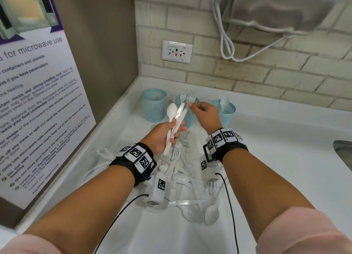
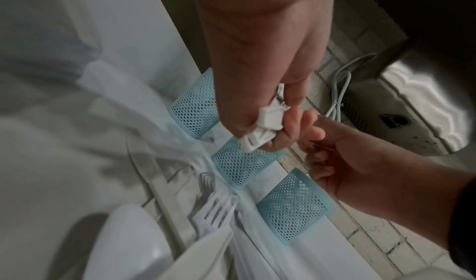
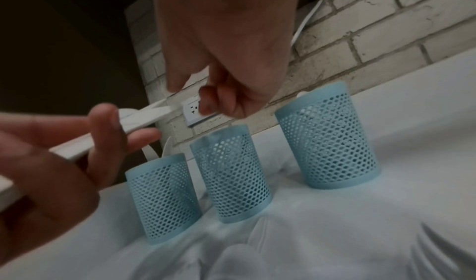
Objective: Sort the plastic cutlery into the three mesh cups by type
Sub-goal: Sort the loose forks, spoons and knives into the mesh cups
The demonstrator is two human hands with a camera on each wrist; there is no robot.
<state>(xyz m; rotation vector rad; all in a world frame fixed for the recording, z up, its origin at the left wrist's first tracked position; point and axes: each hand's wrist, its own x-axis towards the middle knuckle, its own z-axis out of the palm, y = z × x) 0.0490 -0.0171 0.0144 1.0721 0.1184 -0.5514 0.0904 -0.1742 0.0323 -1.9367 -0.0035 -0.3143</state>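
White cutlery bundle [image 1: 174, 126] in our left hand [image 1: 162, 135] could slip; right hand [image 1: 204, 113] pinches 1 fork [image 1: 191, 97] over the middle cup [image 1: 187, 118].

A white counter [image 1: 276, 139] runs into a corner where a brick wall meets a brown side panel. Three light-blue mesh cups stand upright in a row near its back edge: the left cup [image 1: 153, 105] closest to the corner, the middle cup [image 1: 187, 116] just beside it, the right cup [image 1: 226, 112] a little further along. Nearer the front edge lies a loose pile of white plastic cutlery [image 1: 190, 187], spoons, forks and knives overlapping. A metal sink rim [image 1: 342, 150] cuts into the right edge
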